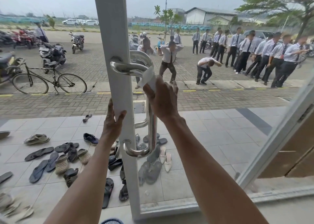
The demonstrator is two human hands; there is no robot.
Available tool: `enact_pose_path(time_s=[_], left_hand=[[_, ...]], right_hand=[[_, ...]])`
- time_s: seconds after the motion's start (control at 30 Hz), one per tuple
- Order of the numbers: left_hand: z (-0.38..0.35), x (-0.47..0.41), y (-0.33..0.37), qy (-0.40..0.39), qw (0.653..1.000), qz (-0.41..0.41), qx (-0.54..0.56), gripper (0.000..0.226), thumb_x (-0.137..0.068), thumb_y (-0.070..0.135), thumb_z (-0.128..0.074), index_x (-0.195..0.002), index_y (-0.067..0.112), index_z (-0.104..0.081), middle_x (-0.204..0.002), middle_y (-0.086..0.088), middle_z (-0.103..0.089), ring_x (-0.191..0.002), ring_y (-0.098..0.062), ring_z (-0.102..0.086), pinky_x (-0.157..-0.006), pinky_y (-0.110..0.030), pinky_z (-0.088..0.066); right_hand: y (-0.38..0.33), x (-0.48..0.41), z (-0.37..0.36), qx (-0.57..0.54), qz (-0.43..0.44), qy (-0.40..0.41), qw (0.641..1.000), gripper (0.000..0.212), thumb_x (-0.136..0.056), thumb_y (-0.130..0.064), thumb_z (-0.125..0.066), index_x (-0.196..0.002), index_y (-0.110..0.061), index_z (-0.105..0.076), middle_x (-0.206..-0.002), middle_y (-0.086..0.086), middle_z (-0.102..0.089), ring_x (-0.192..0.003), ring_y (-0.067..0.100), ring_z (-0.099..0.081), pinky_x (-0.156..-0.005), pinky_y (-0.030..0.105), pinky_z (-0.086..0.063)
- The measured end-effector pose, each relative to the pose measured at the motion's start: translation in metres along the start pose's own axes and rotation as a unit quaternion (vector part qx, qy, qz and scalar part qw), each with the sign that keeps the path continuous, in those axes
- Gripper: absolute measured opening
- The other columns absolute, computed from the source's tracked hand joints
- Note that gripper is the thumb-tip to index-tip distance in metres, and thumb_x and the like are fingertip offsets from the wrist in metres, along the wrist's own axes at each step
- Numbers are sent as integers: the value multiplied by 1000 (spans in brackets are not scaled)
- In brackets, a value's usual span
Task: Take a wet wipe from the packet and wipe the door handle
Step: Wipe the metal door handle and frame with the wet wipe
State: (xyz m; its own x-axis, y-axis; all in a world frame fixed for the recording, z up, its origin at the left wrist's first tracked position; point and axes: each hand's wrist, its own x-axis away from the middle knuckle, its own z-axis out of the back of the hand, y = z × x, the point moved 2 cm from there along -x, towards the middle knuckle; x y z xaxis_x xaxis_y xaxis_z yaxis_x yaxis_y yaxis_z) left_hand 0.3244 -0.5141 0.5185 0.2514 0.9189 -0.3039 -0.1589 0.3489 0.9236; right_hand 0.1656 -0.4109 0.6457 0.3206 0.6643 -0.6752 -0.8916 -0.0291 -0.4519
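Fingers (170, 87) of the right hand (164, 101) are curled together round a white wet wipe (149, 77), pressing it against the upper part of the steel door handle (151, 130), just below its top bend. The loose end of the wipe stands up along the curve of the bar. Left of it, the left hand (113, 123) grips the edge of the white door frame (119, 37), with the thumb lying across the near face and the other fingers wrapped round the far edge, so how they lie there cannot be told. Both bare forearms reach up from the bottom of the view. The handle is a long upright pull, fixed to the frame at top and bottom. Beyond the glass, sandals and shoes (68, 155) lie scattered over a pale tiled porch (212, 138). Farther out on the brick paving a bicycle (49, 81) stands at the left, with parked motorbikes (51, 53) behind it. To the right a row of people (271, 53) in white shirts and dark ties stands in line, and two more bend low in front of them. White cars (79, 22), a long pale building (203, 15) and a tree (288, 3) close the far side.
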Motion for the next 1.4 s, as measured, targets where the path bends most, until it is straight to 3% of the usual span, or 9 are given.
enact_pose_path(time_s=[0.27, 0.47, 0.7, 0.8, 0.97, 1.07, 1.2, 1.27, 1.4], left_hand=[[-2, -2, -5, 3, 1000, -3, 5, 72, -101, 35, -55, -154, 47, -9, -149, -4, -51, -130, -28, -54, -106, -58, -45], [-2, -3, -5, 5, 1000, -8, 6, 73, -101, 34, -55, -155, 47, -7, -154, -1, -45, -134, -26, -51, -109, -57, -43], [-1, -1, -3, 3, 1000, -12, 2, 73, -101, 36, -54, -153, 53, -6, -152, 0, -47, -130, -26, -53, -106, -58, -45], [-1, -1, -3, 3, 1000, -7, 0, 74, -99, 39, -55, -152, 55, -6, -151, 0, -49, -130, -26, -54, -107, -58, -45], [0, -1, -2, 6, 1000, 0, 2, 79, -89, 53, -57, -151, 57, -8, -149, -1, -51, -128, -29, -55, -104, -59, -46], [0, -2, -4, 9, 1000, 4, 2, 80, -86, 55, -57, -150, 58, -8, -149, -2, -51, -128, -30, -56, -103, -59, -47], [-1, -2, -4, 3, 1000, 3, 7, 79, -89, 51, -57, -151, 56, -8, -152, 0, -47, -130, -28, -54, -106, -58, -46], [-1, -3, -4, -1, 1000, 2, 3, 78, -94, 45, -57, -152, 55, -6, -153, 1, -45, -132, -26, -52, -108, -57, -44], [-1, -3, -5, -1, 1000, 6, -4, 75, -100, 39, -55, -153, 52, -5, -153, 0, -45, -132, -26, -52, -109, -57, -43]], right_hand=[[15, 46, -38, -32, -84, 31, 995, 57, -97, -49, -49, -128, -2, -54, -99, 12, -74, -102, 29, -68, -119, 52, -20], [48, 108, -80, -50, -137, -51, 988, 61, -96, -59, -33, -119, -8, -57, -101, 7, -72, -100, 24, -67, -117, 49, -23], [66, 147, -91, 25, -184, -127, 974, 82, -82, -82, -20, -113, -17, -60, -98, 4, -57, -94, 24, -56, -81, 38, -44], [56, 134, -77, -55, -206, -60, 975, 72, -80, -68, -58, -122, -10, -60, -105, 7, -62, -95, 25, -61, -80, 38, -52], [21, 91, -48, -123, -146, 94, 977, 78, -82, -38, -75, -143, -9, -38, -105, 12, -72, -94, 24, -69, -81, 38, -58], [8, 67, -39, -114, -87, 148, 979, 76, -87, -27, -73, -144, -7, -26, -110, 12, -72, -98, 24, -70, -87, 41, -57], [11, 69, -49, -77, -39, 171, 981, 49, -90, -15, -65, -129, -5, -38, -119, -4, -64, -109, 14, -63, -105, 45, -44], [22, 86, -66, -56, -56, 113, 990, 33, -97, -25, -48, -125, -9, -46, -124, -5, -64, -115, 15, -60, -108, 48, -38], [44, 125, -84, -18, -114, 51, 992, 52, -98, -48, -37, -119, -8, -62, -118, 6, -63, -109, 26, -60, -94, 43, -45]])
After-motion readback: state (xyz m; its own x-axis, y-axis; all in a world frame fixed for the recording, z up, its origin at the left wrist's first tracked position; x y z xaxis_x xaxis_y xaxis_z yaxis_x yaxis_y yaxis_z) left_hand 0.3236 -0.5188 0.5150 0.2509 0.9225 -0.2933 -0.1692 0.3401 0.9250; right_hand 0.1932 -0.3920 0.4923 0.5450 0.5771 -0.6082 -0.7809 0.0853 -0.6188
